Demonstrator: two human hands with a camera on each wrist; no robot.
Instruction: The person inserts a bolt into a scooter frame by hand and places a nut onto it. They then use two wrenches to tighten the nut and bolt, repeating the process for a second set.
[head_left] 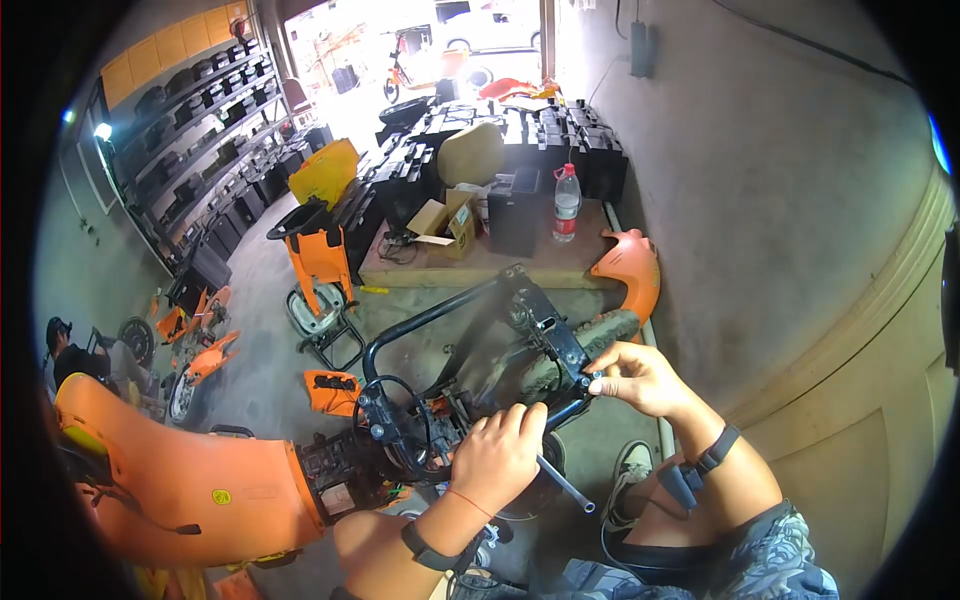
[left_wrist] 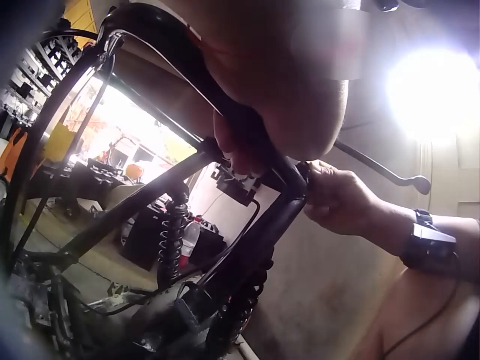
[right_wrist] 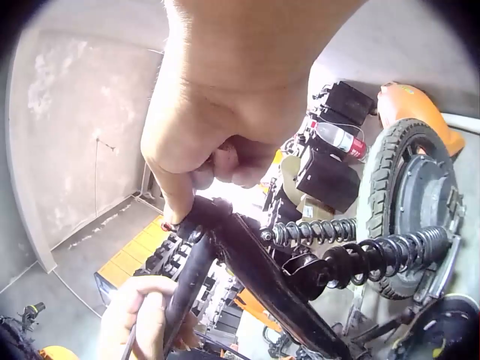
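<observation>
A black metal scooter frame stands before me with its rear end towards the right wall. My left hand is curled over its near tube and holds a metal socket wrench, whose socket end sticks out to the right. Thumb and index finger of my right hand pinch a small bolt at the rear corner of the frame. In the right wrist view, the left hand is close below that corner. Coil-spring shock absorbers and the rear wheel sit beneath the frame.
An orange scooter body lies at left. Ahead, a low platform carries a cardboard box, a water bottle and black battery cases. An orange fender leans by the right wall. Another person sits far left.
</observation>
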